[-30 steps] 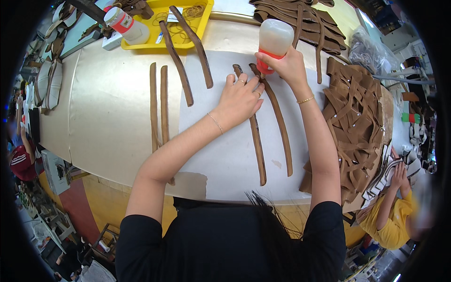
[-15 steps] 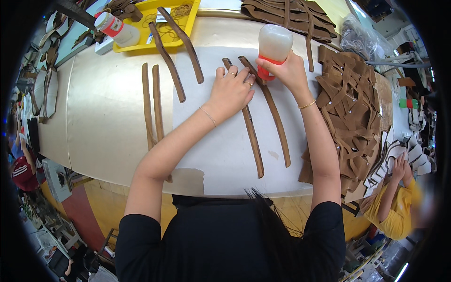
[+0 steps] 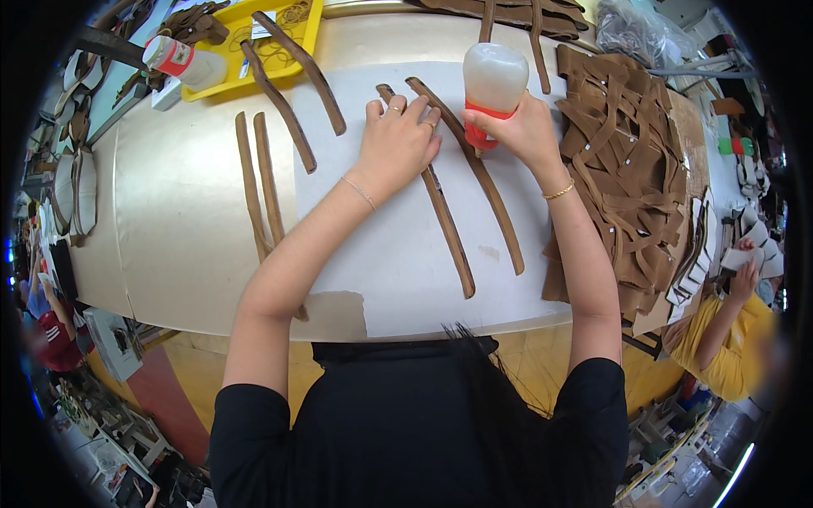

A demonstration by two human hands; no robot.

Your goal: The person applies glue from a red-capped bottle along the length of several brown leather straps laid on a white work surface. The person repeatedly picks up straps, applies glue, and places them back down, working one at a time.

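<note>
My right hand (image 3: 517, 131) grips an upturned white squeeze bottle (image 3: 493, 85) with a red cap, its tip down on a long brown leather strip (image 3: 495, 207). My left hand (image 3: 396, 140) lies flat, fingers spread, pressing the top of a second brown strip (image 3: 449, 237) beside it. Both strips lie on a white paper sheet (image 3: 389, 254) spread over the pale worktable (image 3: 169, 220).
Two more brown strips (image 3: 258, 182) lie left of the sheet, two others (image 3: 292, 89) reach toward a yellow tray (image 3: 229, 68). A second white bottle (image 3: 182, 61) lies far left. A heap of brown leather pieces (image 3: 635, 169) fills the right. Another person in yellow (image 3: 728, 330) sits at lower right.
The view has shifted slightly. My right hand with the bottle has moved a little down along the right strip; my left hand stays pressed on the other strip.
</note>
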